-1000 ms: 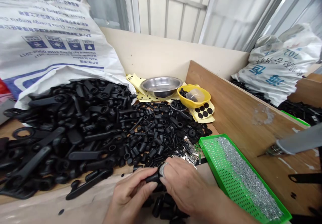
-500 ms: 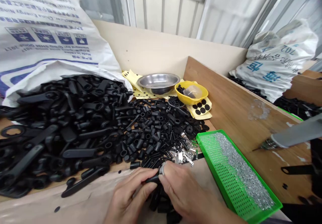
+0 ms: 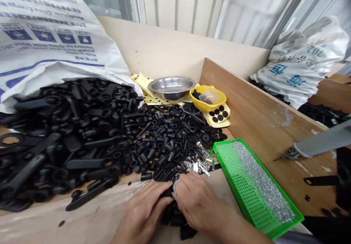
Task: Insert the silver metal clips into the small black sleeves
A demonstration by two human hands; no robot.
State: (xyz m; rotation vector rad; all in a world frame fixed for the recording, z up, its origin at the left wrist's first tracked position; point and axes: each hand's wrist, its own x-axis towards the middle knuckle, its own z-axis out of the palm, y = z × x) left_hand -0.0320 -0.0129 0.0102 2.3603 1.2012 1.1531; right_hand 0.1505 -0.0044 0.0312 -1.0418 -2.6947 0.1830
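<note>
Near the front edge, my left hand (image 3: 145, 209) pinches a black plastic part (image 3: 166, 192) between thumb and fingers. My right hand (image 3: 196, 202) is closed against the same part from the other side, knuckles up; the fingers hide most of the part. A grey band (image 3: 175, 185) shows by the right index finger. Beneath both hands lie more black plastic pieces (image 3: 178, 220). Just beyond the fingertips are black screws (image 3: 167, 171) and silvery metal clips (image 3: 199, 163).
A white sack (image 3: 55, 28) spills black handles (image 3: 90, 123) on the left. Short black sleeves (image 3: 156, 145) cover the middle. Behind stand a steel bowl (image 3: 172, 86) and a yellow bowl (image 3: 211, 105). A green tray (image 3: 233, 185) of small metal pieces and a power screwdriver (image 3: 309, 145) are right.
The view has shifted slightly. Both hands stay together at nearly the same spot, and the left fingers have turned a little, covering more of the black part.
</note>
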